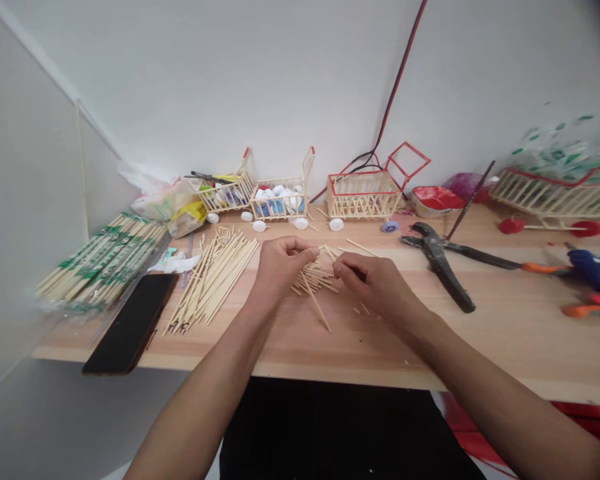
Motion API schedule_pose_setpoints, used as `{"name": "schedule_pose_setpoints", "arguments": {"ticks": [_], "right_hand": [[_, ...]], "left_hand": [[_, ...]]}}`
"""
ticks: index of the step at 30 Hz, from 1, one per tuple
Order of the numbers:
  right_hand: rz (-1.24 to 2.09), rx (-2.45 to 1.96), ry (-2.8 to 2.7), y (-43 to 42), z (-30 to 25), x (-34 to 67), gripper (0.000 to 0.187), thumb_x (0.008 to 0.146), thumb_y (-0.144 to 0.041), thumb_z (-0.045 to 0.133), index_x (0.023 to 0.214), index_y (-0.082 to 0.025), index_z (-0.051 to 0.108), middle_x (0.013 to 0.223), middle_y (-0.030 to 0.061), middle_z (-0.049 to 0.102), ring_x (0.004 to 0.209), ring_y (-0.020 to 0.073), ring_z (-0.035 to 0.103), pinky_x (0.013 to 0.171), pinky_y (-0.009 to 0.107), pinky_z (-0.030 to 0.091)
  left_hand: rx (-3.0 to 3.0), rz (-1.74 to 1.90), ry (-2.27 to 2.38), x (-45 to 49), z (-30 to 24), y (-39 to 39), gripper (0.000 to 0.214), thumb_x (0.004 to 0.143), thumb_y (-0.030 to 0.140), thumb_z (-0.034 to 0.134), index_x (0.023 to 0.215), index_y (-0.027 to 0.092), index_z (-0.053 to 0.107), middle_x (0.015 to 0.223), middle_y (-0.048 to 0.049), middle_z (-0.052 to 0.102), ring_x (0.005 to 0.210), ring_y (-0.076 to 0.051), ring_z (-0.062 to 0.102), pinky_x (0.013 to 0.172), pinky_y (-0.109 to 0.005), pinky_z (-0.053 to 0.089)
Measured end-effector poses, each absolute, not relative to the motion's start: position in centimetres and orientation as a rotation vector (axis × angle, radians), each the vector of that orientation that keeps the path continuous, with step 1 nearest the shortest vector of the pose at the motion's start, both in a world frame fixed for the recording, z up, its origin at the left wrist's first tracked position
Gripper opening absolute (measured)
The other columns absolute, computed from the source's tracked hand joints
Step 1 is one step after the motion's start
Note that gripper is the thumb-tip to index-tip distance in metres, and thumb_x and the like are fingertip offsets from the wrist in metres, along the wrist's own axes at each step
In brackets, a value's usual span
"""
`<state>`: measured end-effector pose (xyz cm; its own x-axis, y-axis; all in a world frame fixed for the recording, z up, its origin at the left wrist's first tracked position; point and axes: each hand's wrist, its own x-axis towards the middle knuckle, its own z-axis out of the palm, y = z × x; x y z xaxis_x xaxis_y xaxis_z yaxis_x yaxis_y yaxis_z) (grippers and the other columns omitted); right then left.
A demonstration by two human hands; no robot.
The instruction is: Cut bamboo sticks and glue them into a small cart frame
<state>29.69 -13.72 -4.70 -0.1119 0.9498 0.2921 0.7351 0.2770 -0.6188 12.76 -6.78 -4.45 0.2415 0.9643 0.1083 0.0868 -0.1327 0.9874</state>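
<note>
Thumb and fingers of my left hand (pixel 281 265) are pinched together over a small pile of short wooden sticks (pixel 316 277). A pale stick end shows at its thumb tip; the rest of that piece is hidden. One longer wooden stick (pixel 317 305) slants from under this hand toward the table's front. Just to the right, my right hand (pixel 373 277) is closed on a thin wooden stick (pixel 329 253), whose upper end pokes out past the fingertips. The two hands are close but apart.
Left of my hands lie loose chopsticks (pixel 215 280), a black phone (pixel 130 323) and wrapped chopsticks (pixel 107 260). Small stick-built carts (pixel 365 197) stand along the wall. To the right are pliers (pixel 443 267), a red paint dish (pixel 436 200) and a blue glue gun (pixel 595 273).
</note>
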Motion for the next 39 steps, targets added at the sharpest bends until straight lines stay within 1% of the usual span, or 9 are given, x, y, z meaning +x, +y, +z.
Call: {"name": "schedule_pose_setpoints", "arguments": {"ticks": [26,39], "right_hand": [[0.436,-1.486,-1.893,-13.74,-4.77,29.65,0.029,0.092,-0.026,0.045,0.064,-0.018,0.049,0.056,-0.0044,0.044,0.055,0.0095,0.039,0.056,0.024,0.027],[0.435,-1.481,-1.893,-13.85,-4.60,29.55,0.028,0.091,-0.025,0.045,0.065,-0.018,0.050,0.056,-0.0042,0.046,0.056,0.0096,0.040,0.056,0.024,0.027]], "left_hand": [[1.476,1.070,1.029,12.80,-4.77,-6.63,0.018,0.061,0.029,0.077,0.070,0.014,0.072,0.068,-0.0039,0.071,0.061,-0.014,0.062,0.060,-0.024,0.046],[1.478,1.068,1.030,12.79,-4.62,-6.68,0.017,0.062,0.028,0.076,0.069,0.014,0.071,0.068,-0.0035,0.070,0.060,-0.013,0.061,0.059,-0.024,0.046]]}}
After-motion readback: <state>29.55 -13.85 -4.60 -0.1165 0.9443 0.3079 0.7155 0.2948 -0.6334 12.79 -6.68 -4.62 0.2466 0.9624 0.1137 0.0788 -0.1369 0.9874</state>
